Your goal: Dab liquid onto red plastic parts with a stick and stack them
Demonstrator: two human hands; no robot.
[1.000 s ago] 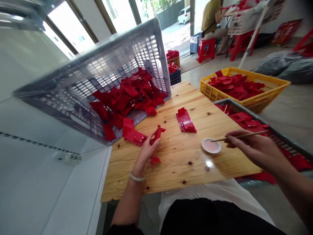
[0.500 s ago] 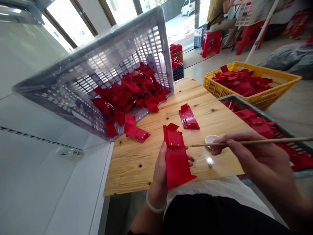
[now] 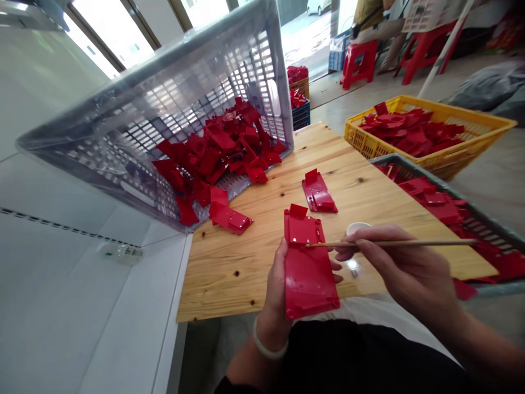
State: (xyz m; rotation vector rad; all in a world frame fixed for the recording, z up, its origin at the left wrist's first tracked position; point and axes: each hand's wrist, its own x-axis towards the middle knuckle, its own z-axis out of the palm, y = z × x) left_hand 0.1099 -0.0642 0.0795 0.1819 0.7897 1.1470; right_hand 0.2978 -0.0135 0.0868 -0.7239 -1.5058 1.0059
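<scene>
My left hand (image 3: pixel 275 295) is closed round a flat red plastic part (image 3: pixel 310 279) with small silvery dots, a hinge-like line across it and a tab at its far end. Pinched in my right hand (image 3: pixel 404 265) is a thin wooden stick (image 3: pixel 422 243), its tip touching or just over the part near the line of dots. Behind the right fingers stands a small white cup (image 3: pixel 357 227), partly hidden. Two more red parts lie on the wooden table: one (image 3: pixel 320 191) beyond the held part, another (image 3: pixel 232 216) at the left by the crate.
A plastic-lined grey crate (image 3: pixel 283 71) lies tipped on the table (image 3: pixel 213 284), red parts spilling toward its opening. A yellow crate (image 3: pixel 488 123) and a dark grey-green crate (image 3: pixel 492 232) with red parts stand at the right. A person (image 3: pixel 369 22) sits near red stools (image 3: pixel 359 60).
My right hand has moved left, bringing the stick's tip from beside the red part onto or over it. The held part has turned slightly in my left hand, and the view has shifted a little.
</scene>
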